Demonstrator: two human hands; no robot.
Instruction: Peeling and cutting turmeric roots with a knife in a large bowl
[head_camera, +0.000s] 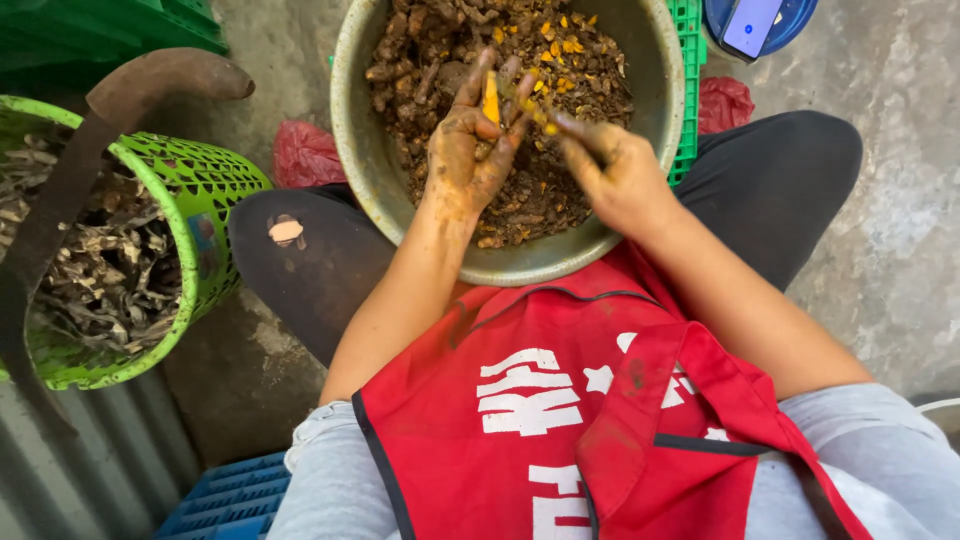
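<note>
A large grey-green metal basin rests between my knees, filled with brown roots and bright orange cut pieces. My left hand, stained yellow-brown, holds a peeled orange root piece upright over the basin. My right hand, also stained, is closed around a small tool or knife whose tip touches the root; the tool is mostly hidden by the fingers.
A green plastic basket of dry brown peelings stands at the left, with a curved rusty metal blade across it. Green crates lie behind the basin, a blue crate at bottom left, a blue lid with a phone top right. Concrete floor all around.
</note>
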